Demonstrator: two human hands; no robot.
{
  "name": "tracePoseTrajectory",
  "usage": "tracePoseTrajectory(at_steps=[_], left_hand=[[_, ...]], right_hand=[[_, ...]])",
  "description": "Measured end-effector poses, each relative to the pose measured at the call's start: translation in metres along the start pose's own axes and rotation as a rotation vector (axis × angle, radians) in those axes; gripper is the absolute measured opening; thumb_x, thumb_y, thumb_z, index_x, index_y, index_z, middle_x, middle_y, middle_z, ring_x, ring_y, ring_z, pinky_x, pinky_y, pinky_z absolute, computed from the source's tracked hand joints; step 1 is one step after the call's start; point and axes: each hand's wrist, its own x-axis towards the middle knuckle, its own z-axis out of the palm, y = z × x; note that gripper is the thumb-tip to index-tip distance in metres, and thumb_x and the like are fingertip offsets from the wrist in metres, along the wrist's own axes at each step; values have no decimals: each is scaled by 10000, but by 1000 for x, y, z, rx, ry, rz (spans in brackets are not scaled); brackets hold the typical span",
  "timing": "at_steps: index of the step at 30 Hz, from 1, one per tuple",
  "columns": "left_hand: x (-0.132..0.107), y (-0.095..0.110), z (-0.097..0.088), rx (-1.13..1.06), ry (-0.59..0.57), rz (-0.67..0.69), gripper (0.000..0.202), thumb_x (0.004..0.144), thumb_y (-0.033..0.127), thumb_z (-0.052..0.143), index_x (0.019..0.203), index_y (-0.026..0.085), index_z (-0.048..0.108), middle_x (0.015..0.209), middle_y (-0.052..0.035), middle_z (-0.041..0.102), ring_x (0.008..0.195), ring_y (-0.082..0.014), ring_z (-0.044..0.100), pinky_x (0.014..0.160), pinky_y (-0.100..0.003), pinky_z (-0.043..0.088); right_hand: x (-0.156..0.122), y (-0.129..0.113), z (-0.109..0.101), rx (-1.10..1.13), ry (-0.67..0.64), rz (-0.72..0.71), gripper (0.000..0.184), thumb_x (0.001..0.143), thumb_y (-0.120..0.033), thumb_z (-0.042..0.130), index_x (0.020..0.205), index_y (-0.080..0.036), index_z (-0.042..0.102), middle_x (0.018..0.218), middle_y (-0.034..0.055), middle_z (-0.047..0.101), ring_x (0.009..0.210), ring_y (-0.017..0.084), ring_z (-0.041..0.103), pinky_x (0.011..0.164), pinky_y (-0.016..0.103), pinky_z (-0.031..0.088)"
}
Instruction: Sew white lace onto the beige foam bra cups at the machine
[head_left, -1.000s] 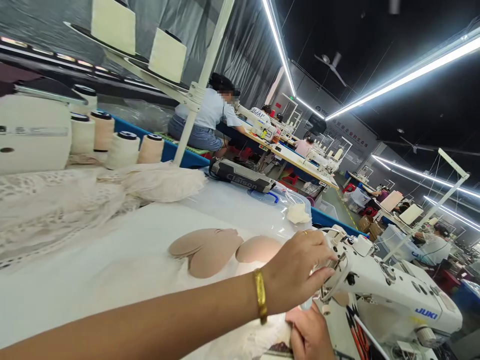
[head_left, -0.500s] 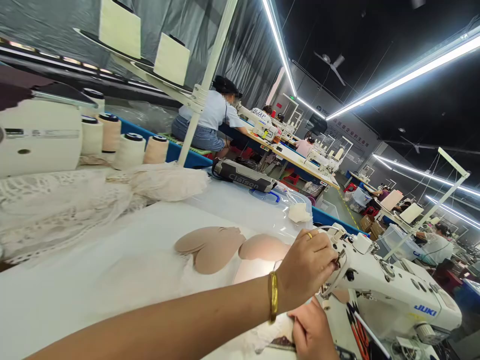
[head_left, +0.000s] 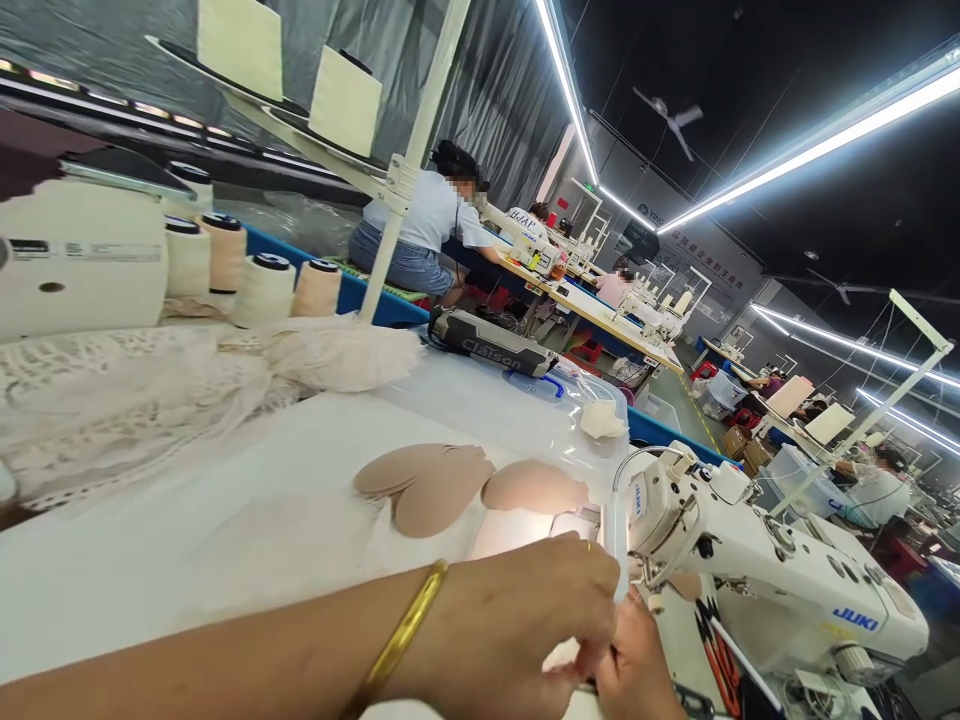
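My left hand (head_left: 536, 615), with a gold bangle (head_left: 405, 625) at the wrist, is low in front of the sewing machine (head_left: 772, 560). Its fingers curl down toward the thumb; a pale patch shows through the gap, but what they grip is hidden. Close against it, my right hand (head_left: 634, 655) is closed beside the machine's needle area, its fingertips out of sight. Beyond the left hand, beige moulded cup pieces (head_left: 439, 490) lie on the white table (head_left: 300, 450), another beige cup (head_left: 532, 487) beside them under the machine's light.
Cream lace fabric (head_left: 135, 390) is heaped at the left, near thread cones (head_left: 264, 290). A black-grey Claison device (head_left: 491, 342) rests at the table's far side. Orange-handled snips (head_left: 720, 650) lie right of my hands. A thread stand pole (head_left: 405, 190) rises behind; co-workers sit beyond.
My left hand has come down and left from the machine head to beside my right hand. The machine head's front is now uncovered. My right hand stays near the needle area.
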Motion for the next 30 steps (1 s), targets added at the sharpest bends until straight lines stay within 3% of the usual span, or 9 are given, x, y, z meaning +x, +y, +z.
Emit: tracePoseTrajectory(at_steps=[3,8,12,16,19,21,23,27,30], left_hand=[[-2,3,-7,16,-4,-60,161,777,129,718,683,211,616,736,31,596,727,-151,558,655,-275,397],[41,-5,0,95,407,-149,161,887,119,648,1020,206,671,987,-25,620,933,-197,564,811,-311,431],[67,-20,25,240,514,-111,29,893,168,681,907,189,669,965,-49,599,934,-220,546,841,-347,443],[70,-21,27,133,560,-71,173,963,134,543,820,183,629,1063,-79,631,1003,-216,565,933,-376,458],[56,-11,14,-360,499,-112,143,1017,211,459,901,202,541,1083,-83,668,1108,-216,606,991,-402,477],[37,-3,10,-681,398,-166,146,1059,264,366,948,220,450,882,-43,675,941,-190,663,903,-375,521],[13,1,16,-753,256,-222,152,1070,276,320,953,228,404,728,13,616,698,-154,620,731,-300,521],[-25,-4,49,-79,-48,-177,170,861,50,511,855,213,463,769,0,625,668,-167,568,641,-272,441],[-22,-20,71,279,-163,-181,312,675,-53,575,846,198,507,835,-28,653,734,-199,600,667,-288,445]], right_hand=[[0,0,-1,-11,-21,12,319,845,-51,440,951,-251,665,850,30,656,846,207,642,747,290,508],[3,-2,-6,-33,-13,-26,306,863,-36,427,922,-239,648,819,25,640,819,197,621,722,276,484],[5,-1,-7,-51,-3,-52,288,865,-38,435,916,-241,633,790,16,625,782,190,606,691,267,468],[5,-1,-7,-29,-9,-41,299,859,-31,427,906,-244,631,790,15,621,780,191,603,683,268,463],[5,-1,-8,-16,-19,-41,330,838,-11,429,940,-244,639,797,11,626,790,190,602,696,269,465],[5,-1,-8,-9,-23,-48,338,827,-4,433,953,-240,640,824,16,639,813,191,608,710,272,470],[5,-2,-9,2,-8,-53,320,827,-12,434,932,-237,636,827,17,641,812,191,608,710,276,474],[6,-6,-11,45,-24,-36,281,861,-40,430,894,-234,631,826,17,653,806,188,603,701,278,474],[5,-6,-11,100,-14,24,268,889,-78,426,848,-234,641,815,15,666,784,183,609,693,275,472]])
